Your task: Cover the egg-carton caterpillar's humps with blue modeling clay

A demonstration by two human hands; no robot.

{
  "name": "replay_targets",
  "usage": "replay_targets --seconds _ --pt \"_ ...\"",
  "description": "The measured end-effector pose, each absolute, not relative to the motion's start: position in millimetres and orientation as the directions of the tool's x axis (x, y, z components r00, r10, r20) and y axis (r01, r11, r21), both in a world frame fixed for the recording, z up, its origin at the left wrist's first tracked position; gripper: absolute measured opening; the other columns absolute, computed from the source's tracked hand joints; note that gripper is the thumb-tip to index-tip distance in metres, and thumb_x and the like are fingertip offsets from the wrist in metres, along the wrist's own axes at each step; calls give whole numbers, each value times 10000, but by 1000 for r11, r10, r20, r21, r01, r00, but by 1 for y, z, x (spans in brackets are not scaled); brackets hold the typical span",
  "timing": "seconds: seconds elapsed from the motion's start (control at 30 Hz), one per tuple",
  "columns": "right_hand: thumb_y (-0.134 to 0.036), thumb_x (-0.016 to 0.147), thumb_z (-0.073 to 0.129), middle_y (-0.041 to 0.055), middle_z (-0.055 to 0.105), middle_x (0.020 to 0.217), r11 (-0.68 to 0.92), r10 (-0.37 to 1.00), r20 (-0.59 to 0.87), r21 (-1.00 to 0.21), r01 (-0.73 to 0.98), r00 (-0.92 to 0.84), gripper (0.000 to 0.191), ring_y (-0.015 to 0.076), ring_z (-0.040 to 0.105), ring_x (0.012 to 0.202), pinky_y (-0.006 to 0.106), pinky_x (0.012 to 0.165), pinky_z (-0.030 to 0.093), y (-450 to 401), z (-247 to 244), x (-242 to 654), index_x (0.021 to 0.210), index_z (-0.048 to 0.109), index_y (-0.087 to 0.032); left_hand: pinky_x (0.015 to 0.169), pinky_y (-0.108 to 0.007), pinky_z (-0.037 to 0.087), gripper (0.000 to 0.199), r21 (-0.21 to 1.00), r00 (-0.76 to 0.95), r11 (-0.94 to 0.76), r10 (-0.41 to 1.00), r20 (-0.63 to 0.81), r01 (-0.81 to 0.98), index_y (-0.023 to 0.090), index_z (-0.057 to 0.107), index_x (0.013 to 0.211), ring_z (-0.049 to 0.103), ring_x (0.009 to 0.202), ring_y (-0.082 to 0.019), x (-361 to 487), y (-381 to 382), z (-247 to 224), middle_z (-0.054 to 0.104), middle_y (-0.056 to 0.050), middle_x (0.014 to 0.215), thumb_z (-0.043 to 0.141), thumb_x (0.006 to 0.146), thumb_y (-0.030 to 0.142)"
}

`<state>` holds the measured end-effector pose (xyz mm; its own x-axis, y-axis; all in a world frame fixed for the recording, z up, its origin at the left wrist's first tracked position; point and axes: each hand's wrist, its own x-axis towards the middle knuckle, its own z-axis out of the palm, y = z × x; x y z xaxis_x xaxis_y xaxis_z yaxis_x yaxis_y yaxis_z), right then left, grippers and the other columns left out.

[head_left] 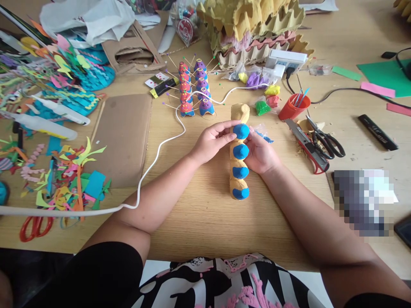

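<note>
A yellow egg carton strip with a row of bumps stands lengthwise in front of me. Blue clay caps several of its bumps, while the farthest bump is bare yellow. My left hand pinches the strip from the left, with thumb and fingers at the farthest blue cap. On the other side my right hand holds the strip's right edge, its fingers partly hidden behind it. A small plastic bag with blue clay lies just beyond my right hand.
Finished-looking red and purple bump figures with pins stand beyond. Right are a red cup, box cutter and scissors. A white cable crosses the left side, near cardboard and paper scraps.
</note>
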<state>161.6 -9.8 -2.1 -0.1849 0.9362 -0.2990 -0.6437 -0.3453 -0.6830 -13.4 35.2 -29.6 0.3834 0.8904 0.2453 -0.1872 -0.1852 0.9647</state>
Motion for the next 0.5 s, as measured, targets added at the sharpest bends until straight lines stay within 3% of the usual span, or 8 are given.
replay_targets --seconds 0.17,0.37,0.5 --pt "-512 946 863 -50 771 810 -357 932 -299 -674 -646 -204 292 148 682 722 291 714 616 -11 -4 163 912 689 -280 926 -287 629 502 964 366 -170 900 236 -203 286 846 1260 778 1010 -157 -13 34 -27 858 -20 1114 934 852 565" --pt "-606 948 830 -37 793 852 -362 932 -297 -707 -608 -210 344 191 746 843 362 855 659 -11 -3 163 951 703 -286 1032 -353 639 553 959 435 -36 886 161 -282 280 818 1316 797 1237 -230 -14 32 -25 849 -65 1345 869 898 638" --pt "-603 957 820 -35 788 832 -355 933 -306 -704 -616 -189 348 177 729 788 336 811 657 -11 -2 162 939 687 -281 1058 -367 624 542 960 412 -73 892 183 -269 286 820 1291 796 1210 -222 -13 33 -26 857 -53 1293 908 868 613"
